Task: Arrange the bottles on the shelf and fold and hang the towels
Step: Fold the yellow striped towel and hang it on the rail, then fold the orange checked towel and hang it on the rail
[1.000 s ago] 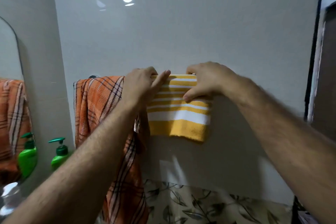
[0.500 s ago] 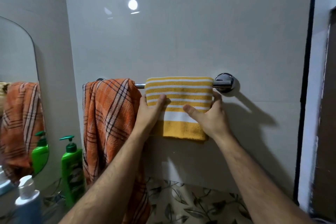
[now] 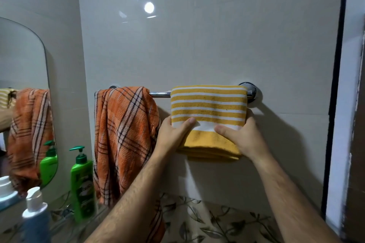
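Note:
A folded yellow-and-white striped towel (image 3: 209, 108) hangs over the right half of a chrome towel bar (image 3: 160, 94). My left hand (image 3: 171, 134) grips the towel's lower left edge, thumb on the front. My right hand (image 3: 242, 136) grips its lower right edge the same way. An orange plaid towel (image 3: 122, 134) hangs bunched and unfolded on the bar's left end. A green pump bottle (image 3: 82, 183) stands on a glass shelf (image 3: 65, 221) at lower left, with a white-capped blue bottle (image 3: 35, 217) in front of it.
A mirror (image 3: 21, 85) on the left wall reflects the orange towel and green bottle. A white cap (image 3: 6, 189) shows at the far left edge. Leaf-patterned tiles (image 3: 207, 219) run below the bar. A dark door frame (image 3: 335, 85) stands at the right.
Both hands have slid down the yellow towel from the bar to its lower edges. The view has pulled back, showing the bar's right mount and the shelf bottles.

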Available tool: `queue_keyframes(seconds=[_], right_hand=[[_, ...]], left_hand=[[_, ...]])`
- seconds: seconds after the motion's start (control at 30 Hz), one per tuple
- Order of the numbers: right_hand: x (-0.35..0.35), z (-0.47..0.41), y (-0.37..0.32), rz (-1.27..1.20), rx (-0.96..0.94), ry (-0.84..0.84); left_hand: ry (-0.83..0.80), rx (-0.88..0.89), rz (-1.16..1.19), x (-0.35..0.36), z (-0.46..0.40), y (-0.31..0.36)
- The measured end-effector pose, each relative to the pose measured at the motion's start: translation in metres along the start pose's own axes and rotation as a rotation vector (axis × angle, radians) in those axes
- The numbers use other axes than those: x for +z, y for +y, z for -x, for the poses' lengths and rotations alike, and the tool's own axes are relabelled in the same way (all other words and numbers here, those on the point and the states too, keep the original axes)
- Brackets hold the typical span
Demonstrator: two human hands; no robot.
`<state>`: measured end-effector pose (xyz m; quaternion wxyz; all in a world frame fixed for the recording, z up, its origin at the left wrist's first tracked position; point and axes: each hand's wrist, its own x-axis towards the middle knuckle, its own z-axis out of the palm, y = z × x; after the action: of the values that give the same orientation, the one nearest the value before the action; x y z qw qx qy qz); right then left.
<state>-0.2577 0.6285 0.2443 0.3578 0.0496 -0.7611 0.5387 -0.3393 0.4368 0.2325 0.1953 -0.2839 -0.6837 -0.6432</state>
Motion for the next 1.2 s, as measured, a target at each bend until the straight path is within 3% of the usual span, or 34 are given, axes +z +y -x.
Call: queue_keyframes(seconds=[0.2,0.3,0.47,0.53,0.6,0.7,0.9,1.03,1.2], right_hand=[[0.0,0.009,0.0,0.107,0.014,0.033],[0.009,0.015,-0.001,0.27,-0.032,0.124],[0.031,0.034,-0.008,0.561,-0.477,0.553],[0.039,0.039,-0.023,0.544,-0.651,0.591],[0.049,0.042,-0.042,0.49,-0.775,0.55],[0.071,0.043,-0.066,0.387,-0.835,0.429],[0.115,0.039,-0.095,0.205,-0.71,0.032],[0.141,0.029,-0.093,0.208,-0.467,-0.149],[0.165,0.022,-0.087,0.185,-0.268,-0.187]], left_hand=[[-0.014,-0.021,-0.017,-0.011,0.006,-0.015],[0.009,0.0,-0.144,-0.012,0.015,-0.013],[0.196,0.147,-0.596,-0.019,0.036,-0.005],[0.338,0.234,-0.626,-0.026,0.04,0.001],[0.47,0.318,-0.653,-0.038,0.039,0.008],[0.608,0.348,-0.88,-0.066,0.028,0.007],[0.564,0.011,-1.189,-0.101,0.015,0.002],[0.53,0.061,-1.091,-0.108,0.014,0.001],[0.52,0.149,-0.686,-0.112,0.035,0.014]])
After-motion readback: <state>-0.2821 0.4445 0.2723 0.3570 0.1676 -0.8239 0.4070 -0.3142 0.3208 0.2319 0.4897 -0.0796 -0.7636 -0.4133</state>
